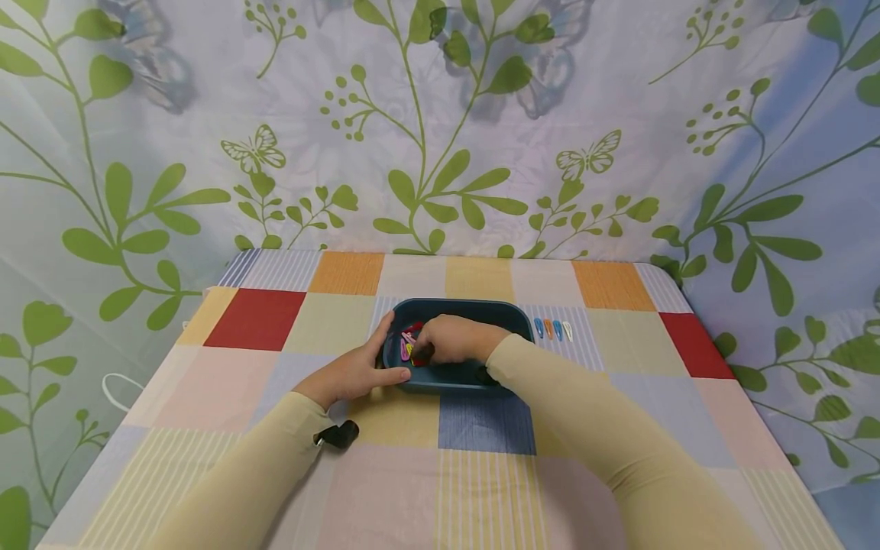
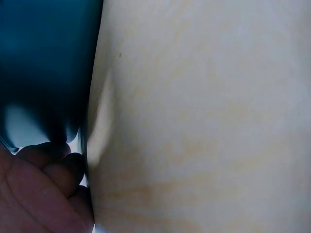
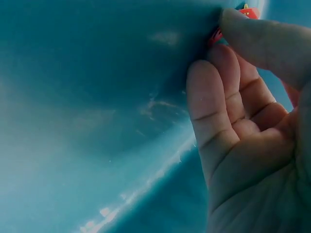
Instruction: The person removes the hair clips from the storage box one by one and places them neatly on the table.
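A dark teal tray (image 1: 474,388) stands on the table with several small snap hair clips (image 1: 405,350), pink, yellow and red, at its left end. My left hand (image 1: 354,374) grips the tray's left corner, thumb over the front rim and fingers along the left wall. Inside the tray, my right hand (image 1: 457,338) reaches down at the clips with bent fingers. In the right wrist view, a red clip (image 3: 250,12) shows beside the thumb tip; the index fingertip is hidden, and I cannot tell whether a clip is pinched.
Right of the tray, a blue clip (image 1: 539,328), an orange clip (image 1: 548,328), another blue clip and a white clip (image 1: 567,331) lie in a row on the patchwork tablecloth (image 1: 371,489). A leaf-patterned curtain (image 1: 481,153) hangs behind the table. A white cord (image 1: 117,389) loops at the left edge.
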`<state>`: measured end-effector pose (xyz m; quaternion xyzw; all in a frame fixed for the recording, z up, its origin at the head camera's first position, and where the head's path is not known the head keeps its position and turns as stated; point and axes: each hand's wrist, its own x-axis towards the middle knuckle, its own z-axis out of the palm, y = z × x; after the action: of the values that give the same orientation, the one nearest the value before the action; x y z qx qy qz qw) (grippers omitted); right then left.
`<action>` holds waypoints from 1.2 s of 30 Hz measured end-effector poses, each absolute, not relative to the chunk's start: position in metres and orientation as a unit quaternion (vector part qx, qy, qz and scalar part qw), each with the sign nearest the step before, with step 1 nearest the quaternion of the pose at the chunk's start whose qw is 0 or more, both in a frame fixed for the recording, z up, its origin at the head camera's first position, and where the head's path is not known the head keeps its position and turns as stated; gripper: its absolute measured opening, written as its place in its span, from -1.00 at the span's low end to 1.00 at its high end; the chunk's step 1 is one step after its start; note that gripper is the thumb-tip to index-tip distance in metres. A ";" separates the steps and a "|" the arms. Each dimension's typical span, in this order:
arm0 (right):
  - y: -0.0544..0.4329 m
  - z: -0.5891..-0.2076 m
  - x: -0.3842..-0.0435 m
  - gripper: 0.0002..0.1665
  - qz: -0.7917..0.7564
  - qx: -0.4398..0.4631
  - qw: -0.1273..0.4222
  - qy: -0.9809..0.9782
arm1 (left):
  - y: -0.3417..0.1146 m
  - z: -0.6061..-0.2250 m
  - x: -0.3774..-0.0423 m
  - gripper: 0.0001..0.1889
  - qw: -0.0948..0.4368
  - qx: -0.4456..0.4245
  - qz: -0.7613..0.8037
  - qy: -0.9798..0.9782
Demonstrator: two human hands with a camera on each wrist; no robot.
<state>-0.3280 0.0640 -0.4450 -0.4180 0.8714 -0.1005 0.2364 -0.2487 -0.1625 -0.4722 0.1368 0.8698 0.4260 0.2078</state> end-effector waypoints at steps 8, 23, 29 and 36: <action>0.065 -0.444 -0.327 -0.65 -0.137 -0.419 0.219 0.871 | -0.163 -0.473 -0.250 0.18 0.207 0.142 0.427 0.869; 0.064 -0.446 -0.327 -0.77 -0.099 -0.430 0.219 0.870 | -0.162 -0.470 -0.248 0.20 0.210 0.138 0.438 0.863; 0.064 -0.446 -0.327 -0.79 -0.091 -0.435 0.210 0.871 | -0.162 -0.471 -0.248 0.20 0.209 0.138 0.437 0.864; 0.065 -0.447 -0.327 -0.76 -0.102 -0.420 0.207 0.878 | -0.162 -0.472 -0.248 0.20 0.208 0.135 0.433 0.867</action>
<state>-0.3270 0.0649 -0.4468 -0.4199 0.8777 -0.1019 0.2072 -0.2483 -0.1620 -0.4718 0.1351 0.8666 0.4328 0.2083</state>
